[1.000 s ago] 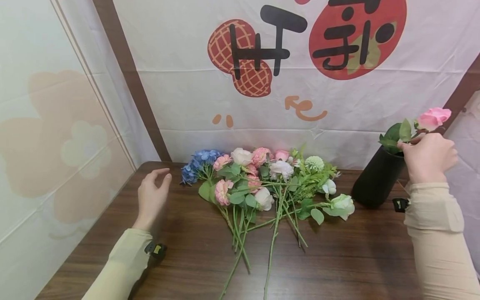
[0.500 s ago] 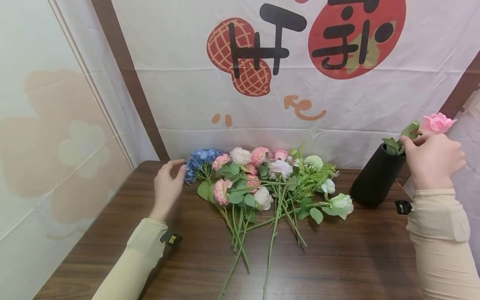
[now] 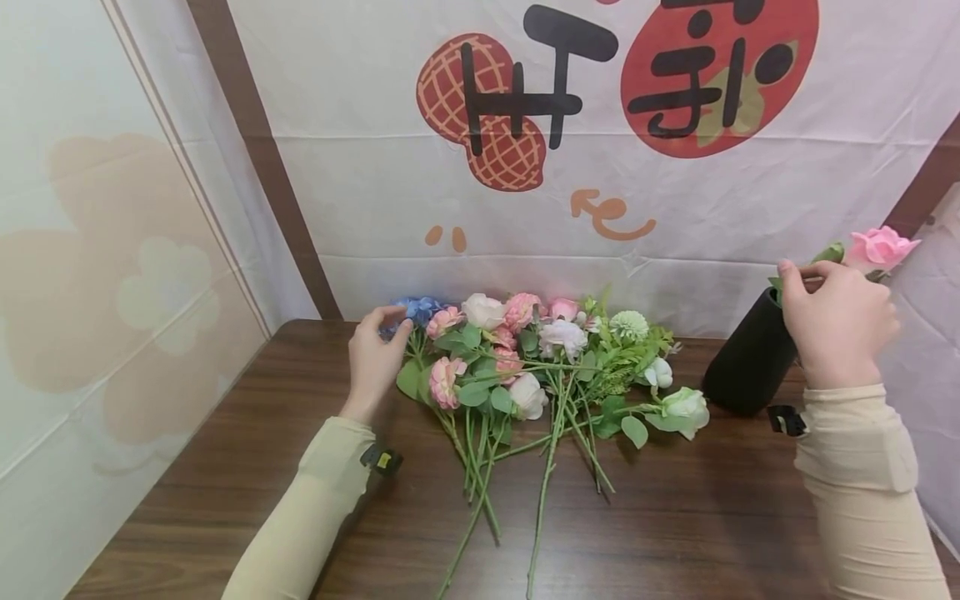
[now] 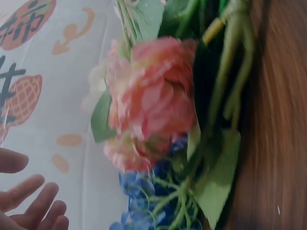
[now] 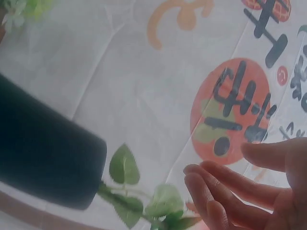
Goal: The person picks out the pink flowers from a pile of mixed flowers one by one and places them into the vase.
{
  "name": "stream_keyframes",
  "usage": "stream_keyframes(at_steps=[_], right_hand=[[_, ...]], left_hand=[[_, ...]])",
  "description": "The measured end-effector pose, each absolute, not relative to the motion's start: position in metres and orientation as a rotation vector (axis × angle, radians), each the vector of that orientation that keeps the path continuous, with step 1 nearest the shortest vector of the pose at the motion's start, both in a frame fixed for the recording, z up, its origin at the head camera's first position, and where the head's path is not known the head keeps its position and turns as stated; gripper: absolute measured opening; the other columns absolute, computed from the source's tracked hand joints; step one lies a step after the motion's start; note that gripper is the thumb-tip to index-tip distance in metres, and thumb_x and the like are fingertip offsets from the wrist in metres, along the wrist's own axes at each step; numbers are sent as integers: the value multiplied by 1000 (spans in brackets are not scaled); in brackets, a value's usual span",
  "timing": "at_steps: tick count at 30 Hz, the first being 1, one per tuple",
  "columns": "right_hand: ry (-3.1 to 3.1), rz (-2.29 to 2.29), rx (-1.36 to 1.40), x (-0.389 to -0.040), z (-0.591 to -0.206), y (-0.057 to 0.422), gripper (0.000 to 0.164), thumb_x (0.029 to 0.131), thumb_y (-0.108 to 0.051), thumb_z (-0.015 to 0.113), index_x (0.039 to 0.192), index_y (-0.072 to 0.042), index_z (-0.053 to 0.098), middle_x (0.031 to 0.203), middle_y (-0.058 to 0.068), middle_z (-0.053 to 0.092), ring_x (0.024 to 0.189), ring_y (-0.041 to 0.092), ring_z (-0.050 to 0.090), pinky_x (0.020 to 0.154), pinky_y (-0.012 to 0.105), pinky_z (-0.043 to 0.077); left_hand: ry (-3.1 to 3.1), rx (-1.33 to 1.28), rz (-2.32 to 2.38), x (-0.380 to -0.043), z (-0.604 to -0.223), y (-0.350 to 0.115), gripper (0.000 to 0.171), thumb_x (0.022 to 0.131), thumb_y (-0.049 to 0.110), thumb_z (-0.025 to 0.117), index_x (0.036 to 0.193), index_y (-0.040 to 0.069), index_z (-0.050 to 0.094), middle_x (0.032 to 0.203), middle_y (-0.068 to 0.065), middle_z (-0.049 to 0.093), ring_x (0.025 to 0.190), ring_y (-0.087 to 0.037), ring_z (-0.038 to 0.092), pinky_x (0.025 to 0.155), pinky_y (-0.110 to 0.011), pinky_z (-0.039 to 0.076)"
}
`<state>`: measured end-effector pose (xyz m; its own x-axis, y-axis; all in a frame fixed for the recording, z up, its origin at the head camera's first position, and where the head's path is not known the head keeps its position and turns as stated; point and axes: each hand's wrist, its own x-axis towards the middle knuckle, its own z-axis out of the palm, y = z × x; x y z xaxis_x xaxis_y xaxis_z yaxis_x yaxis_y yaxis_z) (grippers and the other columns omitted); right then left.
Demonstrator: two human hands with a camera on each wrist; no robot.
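My left hand (image 3: pixel 375 364) hovers by the blue hydrangea (image 3: pixel 422 309) at the left end of a flower pile. Its fingers are spread from the thumb and hold nothing. In the left wrist view, pink blooms (image 4: pixel 153 91) and green leaves lie beside the fingers. On the right, a black vase (image 3: pixel 750 357) holds a pink rose (image 3: pixel 883 247), its leaves at the mouth. My right hand (image 3: pixel 846 329) is beside the vase mouth, partly covering the rose's stem. In the right wrist view, thumb and fingers (image 5: pixel 201 177) are apart with nothing between them.
White, pink and green flowers (image 3: pixel 562 340) lie heaped on the brown wooden table (image 3: pixel 675 517), several stems pointing toward the front edge. A pale green rose (image 3: pixel 684 408) lies near the vase base. A printed white cloth (image 3: pixel 360 183) hangs behind.
My left hand has moved right to the hydrangea. My right hand first held the rose at the vase mouth; its fingers have now let go and shifted slightly left. The rose sits lower.
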<state>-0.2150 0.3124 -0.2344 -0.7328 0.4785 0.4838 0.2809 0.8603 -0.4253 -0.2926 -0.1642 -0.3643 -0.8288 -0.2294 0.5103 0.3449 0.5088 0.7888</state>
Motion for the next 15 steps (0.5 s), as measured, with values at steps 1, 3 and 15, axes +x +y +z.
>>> stream_keyframes(at_steps=[1,3,15], right_hand=[[-2424,442,-540,-215,-235,310,61,93,-57,34,115,-11,67,106,29,64,96,56,53,63,61,37],[-2415,465,-517,-216,-238,305,61,93,-58,35,116,-11,67,105,26,66,95,56,53,64,61,38],[-2457,538,-391,-228,-266,270,63,93,-60,36,115,-11,67,104,19,69,88,54,57,63,60,40]], left_hand=[[-2186,-96,-1320,-293,-364,-161,28,88,15,64,114,4,65,110,-14,67,102,-29,60,85,-43,45],[-2182,-103,-1328,-294,-362,-155,27,87,14,66,112,4,65,108,-14,68,101,-31,60,82,-42,45],[-2334,-105,-1297,-289,-358,-123,20,83,13,68,100,3,69,88,-13,70,77,-25,63,67,-31,47]])
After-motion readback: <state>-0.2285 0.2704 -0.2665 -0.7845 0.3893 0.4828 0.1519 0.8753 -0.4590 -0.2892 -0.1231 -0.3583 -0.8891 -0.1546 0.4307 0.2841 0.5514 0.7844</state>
